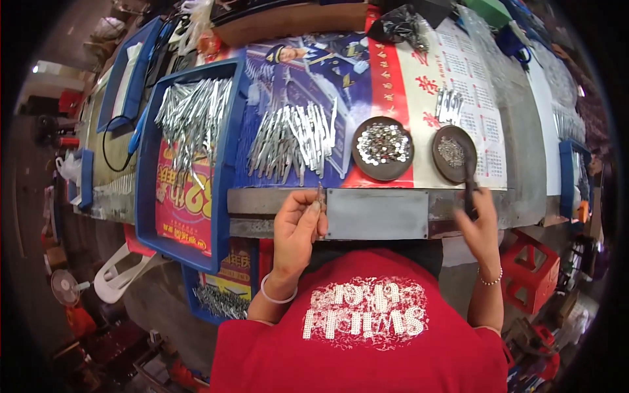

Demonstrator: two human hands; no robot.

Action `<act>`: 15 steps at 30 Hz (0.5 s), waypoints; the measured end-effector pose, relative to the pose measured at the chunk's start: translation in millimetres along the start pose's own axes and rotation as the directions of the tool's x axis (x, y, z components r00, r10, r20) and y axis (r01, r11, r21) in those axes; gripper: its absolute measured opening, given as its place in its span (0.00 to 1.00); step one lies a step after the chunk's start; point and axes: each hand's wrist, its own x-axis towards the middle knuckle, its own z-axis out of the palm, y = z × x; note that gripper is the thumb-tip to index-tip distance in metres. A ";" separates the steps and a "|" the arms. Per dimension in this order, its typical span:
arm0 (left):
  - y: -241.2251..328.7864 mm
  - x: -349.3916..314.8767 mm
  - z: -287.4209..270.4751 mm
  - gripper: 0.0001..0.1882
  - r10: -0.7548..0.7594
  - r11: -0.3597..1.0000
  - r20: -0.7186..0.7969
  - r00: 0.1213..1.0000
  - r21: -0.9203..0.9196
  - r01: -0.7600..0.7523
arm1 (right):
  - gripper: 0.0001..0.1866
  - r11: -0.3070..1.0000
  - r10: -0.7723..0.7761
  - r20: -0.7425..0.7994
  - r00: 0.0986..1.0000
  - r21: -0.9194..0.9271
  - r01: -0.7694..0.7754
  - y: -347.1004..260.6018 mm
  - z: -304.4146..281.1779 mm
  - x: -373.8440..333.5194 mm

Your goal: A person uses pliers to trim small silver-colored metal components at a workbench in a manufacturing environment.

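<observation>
My left hand [298, 226] is closed in a pinch, just left of a grey metal plate [377, 214] at the bench's front edge. A thin metal piece [320, 194] sticks up from its fingertips; the rest of it is hidden. My right hand [481, 226], slightly smeared by motion, closes round a dark, long-handled tool [470, 190] whose exact kind I cannot make out. This tool overlaps the right side of a brown dish [449, 171] of tiny metal parts. Farther left, a larger brown dish [383, 175] holds shiny small discs. Beside it lies a pile of silvery metal strips [282, 147].
A blue tray [224, 164] with more metal strips stands on the left. Several flat metal pieces [449, 106] lie behind the small dish. Black plastic [401, 27] sits at the back. Below the bench are another blue tray [196, 288] and a red stool [531, 272].
</observation>
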 end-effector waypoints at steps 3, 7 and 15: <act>-0.7 0.7 13.2 0.06 -0.023 0.999 0.072 0.997 -0.031 0.025 | 0.14 0.944 0.038 -0.238 0.971 -0.311 -0.113 61.1 -15.9 2.6; 2.4 -0.7 24.5 0.09 -0.038 0.999 0.150 0.988 -0.029 0.043 | 0.18 0.866 0.070 -0.269 0.961 -0.461 -0.192 102.1 -20.2 9.7; 1.7 -9.2 48.2 0.11 -0.017 1.000 0.182 0.983 0.017 0.014 | 0.14 0.990 -0.140 -0.199 0.970 -0.054 0.132 -0.9 10.0 11.6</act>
